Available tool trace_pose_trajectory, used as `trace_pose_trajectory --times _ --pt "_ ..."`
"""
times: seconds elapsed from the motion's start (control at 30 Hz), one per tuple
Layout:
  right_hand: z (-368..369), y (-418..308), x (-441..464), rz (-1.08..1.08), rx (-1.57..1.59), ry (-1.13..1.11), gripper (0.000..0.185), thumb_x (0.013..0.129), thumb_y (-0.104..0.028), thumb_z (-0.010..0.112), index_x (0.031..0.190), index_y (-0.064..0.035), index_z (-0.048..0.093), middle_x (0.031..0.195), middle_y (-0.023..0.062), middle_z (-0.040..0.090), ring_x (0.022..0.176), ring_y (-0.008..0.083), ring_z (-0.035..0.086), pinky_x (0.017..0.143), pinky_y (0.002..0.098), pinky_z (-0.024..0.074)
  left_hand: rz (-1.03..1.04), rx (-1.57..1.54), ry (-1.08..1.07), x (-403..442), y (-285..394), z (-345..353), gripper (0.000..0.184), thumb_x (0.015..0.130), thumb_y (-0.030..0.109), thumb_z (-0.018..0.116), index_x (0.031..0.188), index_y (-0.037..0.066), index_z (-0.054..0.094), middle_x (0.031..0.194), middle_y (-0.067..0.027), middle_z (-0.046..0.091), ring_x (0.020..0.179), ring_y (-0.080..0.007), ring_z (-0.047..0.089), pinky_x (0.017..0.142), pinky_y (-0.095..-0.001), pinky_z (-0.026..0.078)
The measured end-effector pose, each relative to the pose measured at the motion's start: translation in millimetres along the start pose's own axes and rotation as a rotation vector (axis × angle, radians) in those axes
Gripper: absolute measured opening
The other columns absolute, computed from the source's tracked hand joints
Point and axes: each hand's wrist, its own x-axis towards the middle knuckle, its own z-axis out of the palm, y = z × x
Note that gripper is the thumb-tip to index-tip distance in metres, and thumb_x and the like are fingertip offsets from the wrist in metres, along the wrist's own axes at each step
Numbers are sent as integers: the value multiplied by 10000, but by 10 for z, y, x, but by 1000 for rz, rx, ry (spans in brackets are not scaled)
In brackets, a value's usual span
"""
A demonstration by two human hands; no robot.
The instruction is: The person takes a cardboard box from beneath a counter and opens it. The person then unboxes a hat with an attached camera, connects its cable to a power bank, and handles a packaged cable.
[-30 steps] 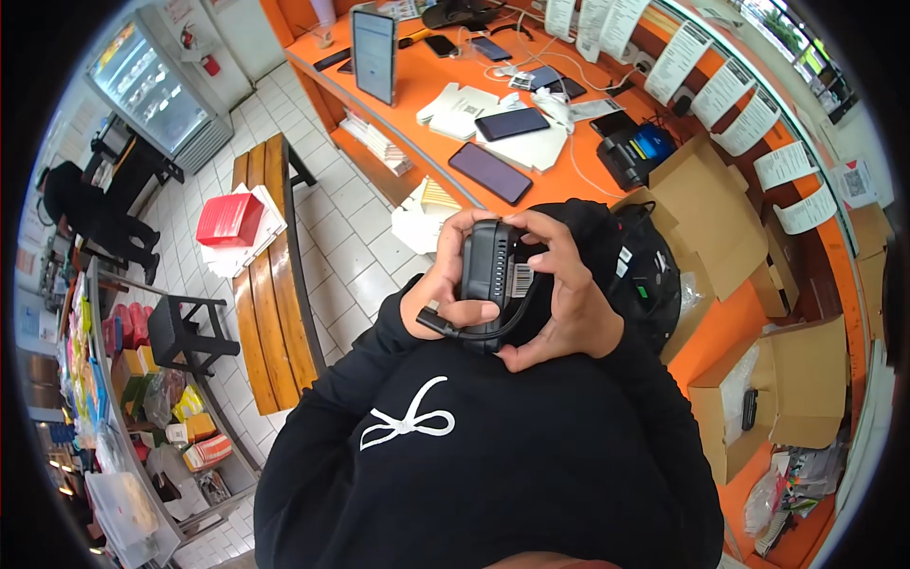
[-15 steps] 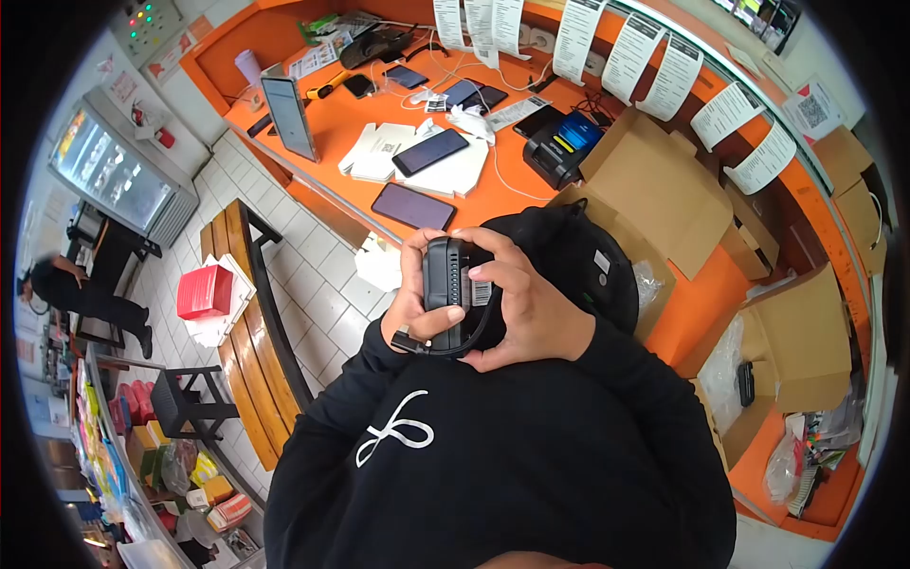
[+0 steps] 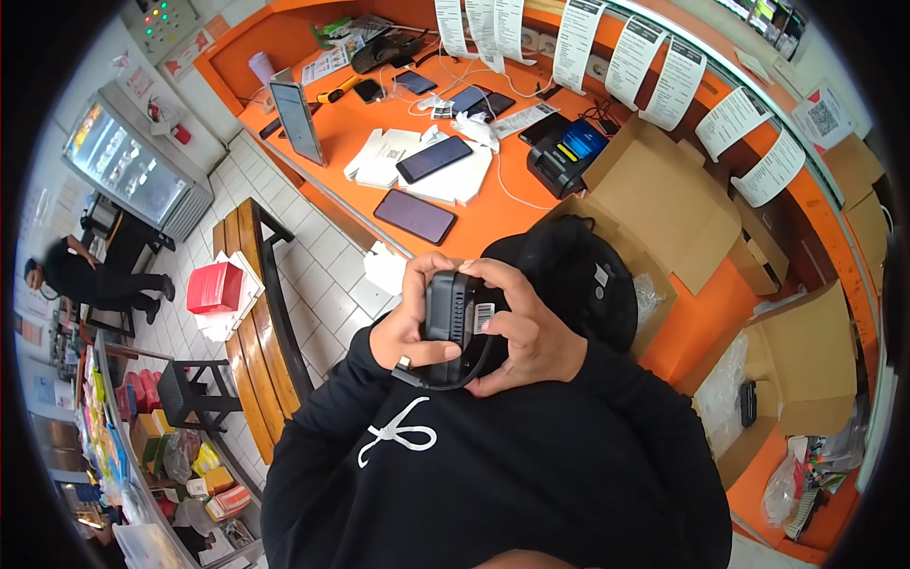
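Between my two hands, in front of my chest, is a black vented device (image 3: 442, 308) with a white barcode label and a short black cable (image 3: 431, 384) ending in an angled plug. The fingers of my left hand (image 3: 409, 327) wrap around its left side, thumb across the front. My right hand (image 3: 531, 332) grips the other side, with fingertips on the top edge and near the label. Just beyond my right hand lies a black cap (image 3: 607, 284), partly hidden. Two phones lie past my hands: one dark phone (image 3: 414, 216) at the counter's near edge and another phone (image 3: 434, 158) on white cards.
Open cardboard boxes (image 3: 664, 204) stand at the right, one holding bubble wrap (image 3: 725, 389) and a small black device (image 3: 748, 403). A card terminal (image 3: 559, 156) sits on the orange counter (image 3: 351, 175). A wooden bench (image 3: 256, 351) and a person (image 3: 90, 280) are at left.
My hands and the device have shifted slightly lower in view, and the device's label side is turned a little. Both hands keep their grip. The person at left has leaned or moved slightly.
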Motion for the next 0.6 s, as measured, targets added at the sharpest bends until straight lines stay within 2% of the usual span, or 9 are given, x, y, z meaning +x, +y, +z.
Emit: trace_pose_trajectory --times 0.27,0.33,0.37,0.4,0.43,0.47,0.53,0.57,0.6 --pt "-8 36 -27 -21 -16 -20 830 416 -172 856 1012 -128 280 1236 278 307 1101 412 389 821 447 405 -67 56 62 19 23 23 803 597 115 683 1266 36 244 1183 -86 347 1141 -189 339 977 -299 236" --pt "-57 27 -13 -25 -5 -16 839 403 -180 862 1004 -127 279 1234 275 310 1101 409 389 820 445 407 17 156 44 54 0 -11 782 584 79 666 1252 29 262 1168 -92 357 1086 -174 382 894 -292 356" --pt "-121 -5 1 16 -28 -15 841 398 -187 866 1002 -131 282 1240 277 302 1094 400 398 816 442 409 1 118 203 70 -3 -5 726 590 86 653 1219 30 295 1107 -98 397 999 -172 440 797 -290 415" --pt "-184 -20 -13 57 -49 -14 843 393 -193 870 999 -136 286 1245 278 294 1087 391 406 813 440 411 31 -302 413 60 29 5 634 606 99 629 1165 37 337 989 -102 445 846 -173 493 660 -290 453" --pt "-237 85 -139 69 -15 105 875 396 -221 880 1023 -157 273 1260 286 267 1075 373 421 806 440 414 149 -703 619 51 61 16 543 622 113 604 1111 44 379 872 -105 493 692 -174 546 522 -290 490" --pt "-220 197 -254 50 27 222 914 416 -259 886 1065 -183 248 1269 294 244 1085 374 424 824 441 408 156 -701 622 7 73 -46 543 622 113 604 1111 44 379 872 -105 493 692 -174 546 522 -290 490" --pt "-206 236 -241 17 122 219 910 413 -244 884 1065 -184 252 1271 293 251 1118 387 386 862 457 379 131 -270 482 -76 74 -209 536 676 214 618 1138 70 387 1094 -100 410 877 -195 490 576 -324 516" --pt "-185 227 -270 4 218 211 906 411 -230 882 1064 -184 256 1272 293 259 1151 400 348 899 472 351 135 -220 410 -44 -33 -144 567 670 203 620 1159 60 370 1129 -116 390 874 -220 489 584 -338 521" --pt "-161 257 -285 -21 228 249 894 429 -240 881 1067 -190 257 1286 300 253 1145 396 371 881 471 371 99 -221 349 -13 -64 -80 604 674 230 616 1189 54 353 1132 -125 386 892 -239 492 609 -358 527"
